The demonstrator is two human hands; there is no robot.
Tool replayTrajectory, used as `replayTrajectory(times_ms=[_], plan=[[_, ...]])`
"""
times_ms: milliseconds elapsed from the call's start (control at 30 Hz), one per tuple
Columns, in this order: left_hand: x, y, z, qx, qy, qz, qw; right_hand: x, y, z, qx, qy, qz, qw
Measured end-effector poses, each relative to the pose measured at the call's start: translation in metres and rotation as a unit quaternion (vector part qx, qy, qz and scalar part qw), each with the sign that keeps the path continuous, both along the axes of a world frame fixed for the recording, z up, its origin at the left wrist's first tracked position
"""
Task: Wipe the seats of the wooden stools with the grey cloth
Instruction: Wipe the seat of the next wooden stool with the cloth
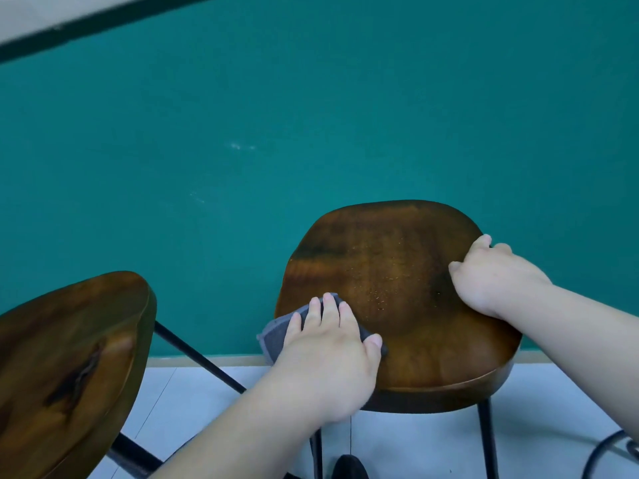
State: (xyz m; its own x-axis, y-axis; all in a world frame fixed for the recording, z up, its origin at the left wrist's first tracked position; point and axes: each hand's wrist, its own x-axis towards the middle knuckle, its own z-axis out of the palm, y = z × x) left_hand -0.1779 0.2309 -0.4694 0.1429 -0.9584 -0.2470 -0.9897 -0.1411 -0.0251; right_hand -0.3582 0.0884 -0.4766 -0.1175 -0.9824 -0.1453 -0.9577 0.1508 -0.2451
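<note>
Head view: stool [380, 264], wooden seat, stood before green wall [311, 115]. Cloth [276, 335], grey, lay on seat's near-left part under left hand [328, 354], fingers flat, spread, pressing it. Right hand [491, 278] gripped seat's right edge, fingers curled over. Second stool [69, 357] stood left, apart.

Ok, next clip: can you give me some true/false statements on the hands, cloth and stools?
1. The left hand presses the cloth on the right stool. True.
2. The right hand hangs free of that stool. False: it grips the right edge of the seat.
3. The cloth lies in the middle of the seat. False: it is at the near left edge and partly overhangs it.
4. Pale specks show on the seat. True.
5. A hand rests on the left stool. False: neither hand touches it.
</note>
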Motion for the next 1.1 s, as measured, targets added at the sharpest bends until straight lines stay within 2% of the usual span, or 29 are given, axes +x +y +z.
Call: replayTrajectory(times_ms=[200, 500, 767, 1100], plan=[[0.018, -0.055, -0.003, 0.023, 0.018, -0.008, 1.0, 0.0, 0.0, -0.001, -0.009, 0.001, 0.006, 1.0], [0.043, -0.128, -0.004, 0.004, 0.009, -0.02, 1.0, -0.003, -0.004, -0.007, -0.022, 0.008, 0.016, 1.0], [0.068, -0.187, 0.004, 0.013, 0.004, -0.067, 0.998, -0.002, -0.005, -0.006, -0.027, 0.021, 0.021, 0.999], [0.089, -0.265, -0.014, -0.05, 0.02, -0.045, 0.998, -0.003, -0.008, -0.011, -0.054, 0.025, 0.017, 0.998]])
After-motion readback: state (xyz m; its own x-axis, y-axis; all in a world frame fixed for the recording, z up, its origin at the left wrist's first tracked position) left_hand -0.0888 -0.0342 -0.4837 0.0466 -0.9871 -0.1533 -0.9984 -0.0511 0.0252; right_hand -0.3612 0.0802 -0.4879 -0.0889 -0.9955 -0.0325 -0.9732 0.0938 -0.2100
